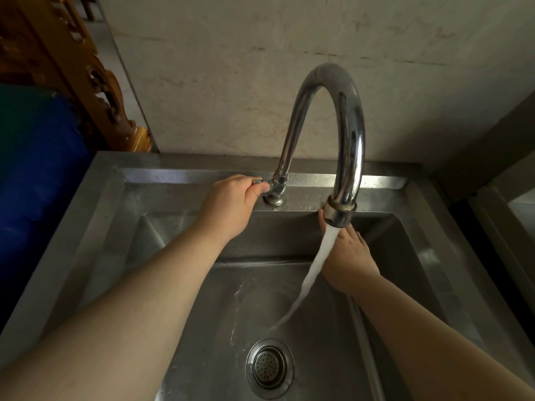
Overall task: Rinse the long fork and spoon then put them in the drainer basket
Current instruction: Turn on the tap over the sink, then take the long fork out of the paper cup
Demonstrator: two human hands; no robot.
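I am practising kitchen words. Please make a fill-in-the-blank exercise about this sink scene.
1. The left hand grips the tap ____ beside the curved chrome faucet.
2. White water runs from the spout into the steel ____.
3. The right hand is beside the ____.
4. The round perforated strainer covers the ____.

Missing: handle; sink; stream; drain

Head camera, looking steeply down into a steel sink from close above.

The single wide-angle view sits at the person's head, facing forward and down toward the back wall (260,68). Both forearms run up from the bottom corners; the left hand (231,204) and right hand (347,261) lie mid-frame. The gooseneck tap (347,125) arches close to the lens and looks large. The sink (115,227) fills the lower half, its drain strainer (269,367) near the bottom edge. Straight edges bow outward at the frame's sides. No second view shares the scene.
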